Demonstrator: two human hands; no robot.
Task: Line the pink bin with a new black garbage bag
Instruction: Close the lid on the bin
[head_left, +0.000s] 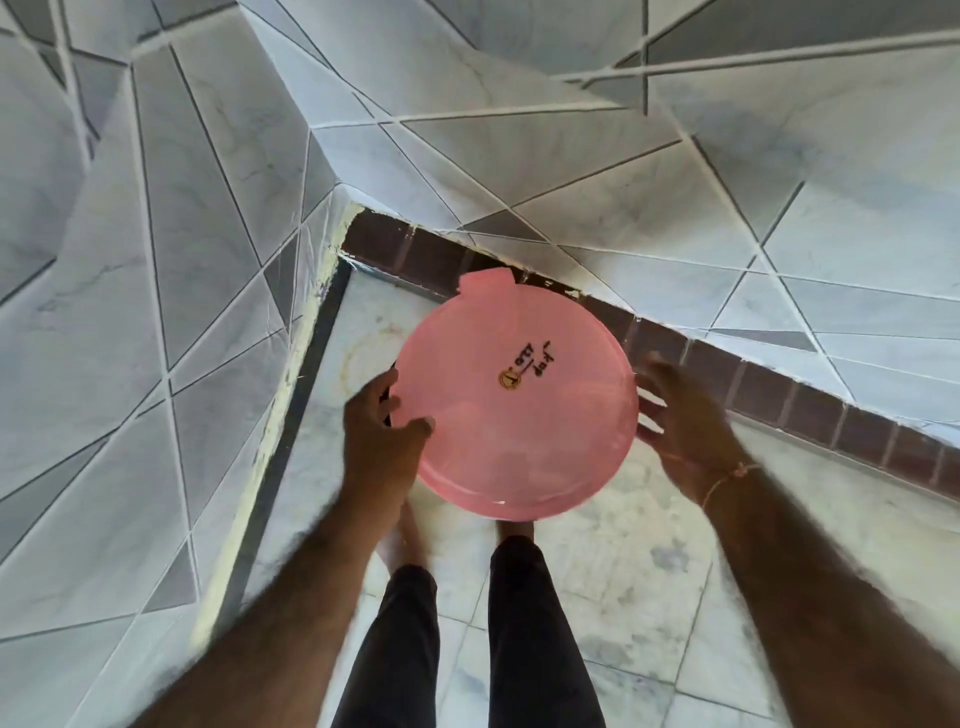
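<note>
Where any writing shows, only black handwritten marks by a small gold round sticker (510, 379) at centre of pink lid (519, 405), not readable. Lid sits closed over pink bin (498, 512), in floor corner against brown tile strip (769, 384) and grey patterned wall tiles (208, 260). Left hand (382, 431) curled on lid's left edge, thumb on top, fingers down the side. Right hand (680, 421) spread open, blurred, just beside lid's right edge, contact unclear. Thin thread band (727, 480) on right wrist. Bare feet and dark trousers (524, 639) below bin on marble floor (649, 571)
</note>
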